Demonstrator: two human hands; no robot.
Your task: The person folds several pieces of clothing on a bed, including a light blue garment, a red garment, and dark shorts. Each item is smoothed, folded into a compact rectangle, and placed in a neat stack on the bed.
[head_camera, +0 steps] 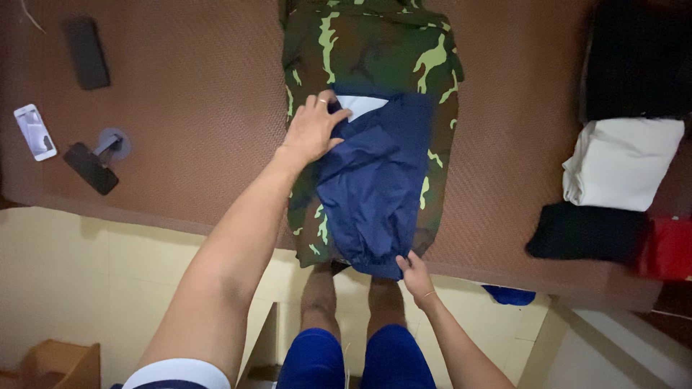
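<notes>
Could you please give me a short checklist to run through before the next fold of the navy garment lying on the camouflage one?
1. Left hand pressing flat on the upper edge of the navy garment: ok.
2. Right hand pinching the garment's lower hem: ok.
3. Navy garment smooth: not ok, creases show across it.
4. Navy garment lying within the camouflage garment: ok, camouflage shows along both sides.
5. Folded white garment well apart from the work: ok.
6. Hem fully on the brown mat: not ok, it overhangs the edge.

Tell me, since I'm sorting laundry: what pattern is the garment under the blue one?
Green-and-brown camouflage garment, clearest in the head view.
</notes>
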